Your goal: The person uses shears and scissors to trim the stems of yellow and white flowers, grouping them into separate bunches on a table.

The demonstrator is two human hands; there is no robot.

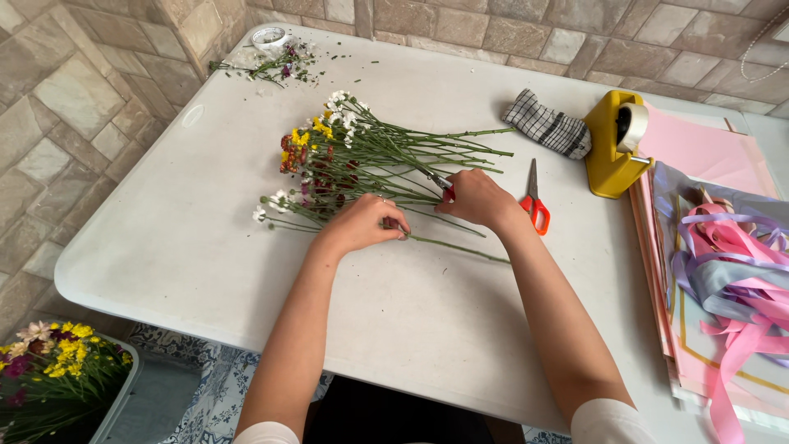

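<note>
Both forearms reach forward from the lower edge of the view, bare to the wrist, and converge over the middle of the white desk. The left hand lies knuckles up, its grip clenched on a green stem that runs out to the right along the desk. Just beyond, the right hand curls its grip around a small red-handled cutter, whose tip sits among the stalks. The bunch of flowers lies flat in front of both hands, white, yellow and dark red heads to the left, cut ends to the right. Red scissors lie beside the right wrist. Further right are a yellow tape dispenser, a checked cloth, pink paper sheets and ribbons. Trimmings lie at the far corner, by a stone-tiled wall. A tub of flowers stands on the floor.
</note>
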